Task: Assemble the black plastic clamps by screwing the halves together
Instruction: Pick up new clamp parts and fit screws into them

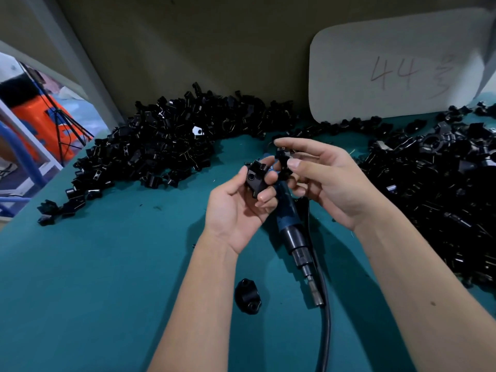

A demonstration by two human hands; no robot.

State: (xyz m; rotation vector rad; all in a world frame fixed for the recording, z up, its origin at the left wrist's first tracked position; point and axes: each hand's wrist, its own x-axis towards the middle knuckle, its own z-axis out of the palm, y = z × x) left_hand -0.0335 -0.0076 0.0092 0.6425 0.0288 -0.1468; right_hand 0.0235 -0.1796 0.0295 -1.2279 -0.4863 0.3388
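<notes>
My left hand [239,208] grips a black clamp half [255,178] with a round screw hole facing me. Just to its right, my right hand [327,181] pinches a small black knob-like piece [284,159] between thumb and fingers, close to the half but apart from it. Both are held above the green table [107,264]. A blue and black power screwdriver [295,237] lies on the table under my hands, its bit pointing towards me. One loose oval clamp half [248,296] lies near the front.
A big heap of black clamp halves [161,146] fills the back left of the table, and another heap of black parts [440,189] covers the right. The screwdriver's black cable [326,326] runs to the front edge. A white card marked 44 [394,76] leans on the back wall.
</notes>
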